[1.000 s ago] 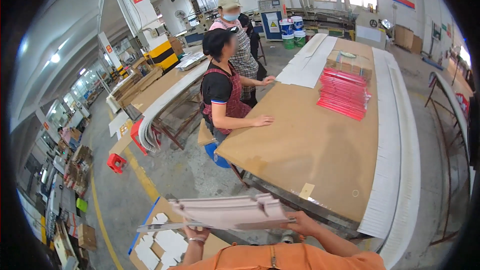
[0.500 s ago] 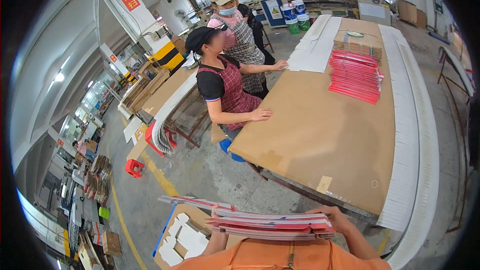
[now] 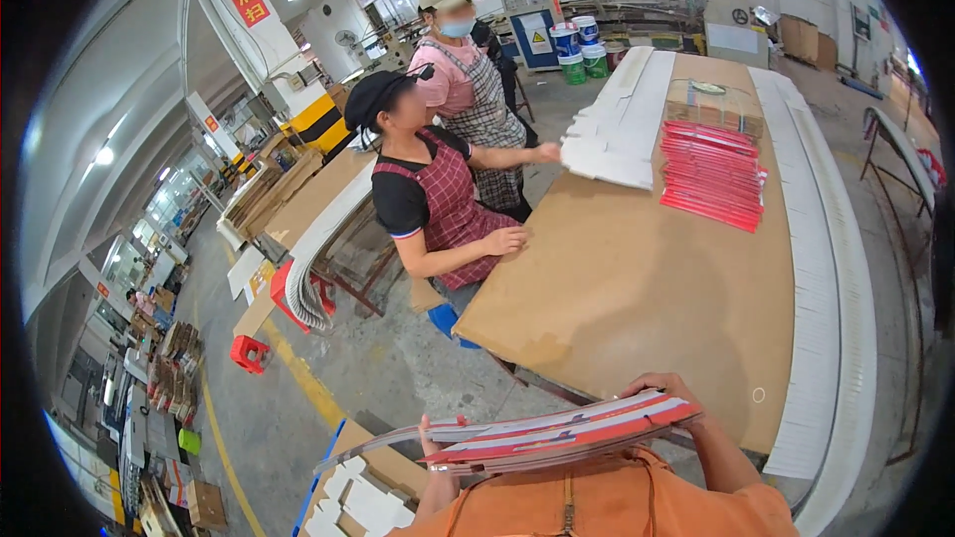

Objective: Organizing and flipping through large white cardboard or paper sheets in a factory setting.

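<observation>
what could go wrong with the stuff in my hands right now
The long card sheets might slip apart or crease, since their left end sticks out past the left hand. Their edge could also knock the brown-topped table, which appears close to the right hand.

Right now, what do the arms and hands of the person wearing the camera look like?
No gloves show on the left hand or the right hand. The right forearm is uncovered, with a plain orange sleeve higher up that matches the orange top. The left wrist is partly hidden, so I can't tell whether it wears anything.
</observation>
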The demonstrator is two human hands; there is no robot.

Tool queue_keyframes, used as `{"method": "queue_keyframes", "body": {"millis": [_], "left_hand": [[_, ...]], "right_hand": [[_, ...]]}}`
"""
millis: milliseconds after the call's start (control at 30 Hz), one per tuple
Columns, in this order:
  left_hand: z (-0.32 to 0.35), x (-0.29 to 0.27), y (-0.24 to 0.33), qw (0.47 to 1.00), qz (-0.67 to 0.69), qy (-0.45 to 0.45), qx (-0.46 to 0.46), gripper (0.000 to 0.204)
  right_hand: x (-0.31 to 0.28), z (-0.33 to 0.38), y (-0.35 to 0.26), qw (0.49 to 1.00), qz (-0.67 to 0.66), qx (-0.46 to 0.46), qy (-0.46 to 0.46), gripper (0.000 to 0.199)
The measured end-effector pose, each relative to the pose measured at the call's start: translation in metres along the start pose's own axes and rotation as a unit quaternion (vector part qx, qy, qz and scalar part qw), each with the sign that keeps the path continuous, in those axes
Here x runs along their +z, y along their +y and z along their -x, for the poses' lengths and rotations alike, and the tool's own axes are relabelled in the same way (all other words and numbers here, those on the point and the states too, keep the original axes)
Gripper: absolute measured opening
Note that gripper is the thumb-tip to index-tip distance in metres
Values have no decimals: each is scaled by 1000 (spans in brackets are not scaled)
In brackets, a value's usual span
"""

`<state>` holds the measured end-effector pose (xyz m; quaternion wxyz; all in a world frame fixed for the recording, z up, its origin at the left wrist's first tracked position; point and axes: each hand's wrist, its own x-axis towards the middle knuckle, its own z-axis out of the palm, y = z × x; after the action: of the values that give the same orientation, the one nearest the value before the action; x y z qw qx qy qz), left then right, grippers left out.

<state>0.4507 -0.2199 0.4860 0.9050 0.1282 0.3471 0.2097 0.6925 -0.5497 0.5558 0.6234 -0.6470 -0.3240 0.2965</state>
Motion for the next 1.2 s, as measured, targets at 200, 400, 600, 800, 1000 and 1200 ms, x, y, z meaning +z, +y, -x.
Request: {"method": "queue_keyframes", "body": {"millis": [200,400,600,800,1000,1200], "left_hand": [[-28,32,-25,991,-45,11,128,64],[-41,63,-53,988,-22,146,37,33],[-71,67,-80,999,-46,26,-3,19],[-62,105,-98,994,-40,103,22,23],[-61,135,-109,996,-15,83,19,48],[-99,115,-142,975,78,210,-17,49]], "right_hand": [[-25,-17,11,997,28,41,65,28],[-72,-30,-6,988,-10,71,134,39],[-132,-38,2,977,-78,11,196,32],[-149,-41,2,974,-84,-25,211,33],[-171,-44,-12,967,-124,-51,216,54],[-174,-59,-45,915,-75,-166,361,99]]}}
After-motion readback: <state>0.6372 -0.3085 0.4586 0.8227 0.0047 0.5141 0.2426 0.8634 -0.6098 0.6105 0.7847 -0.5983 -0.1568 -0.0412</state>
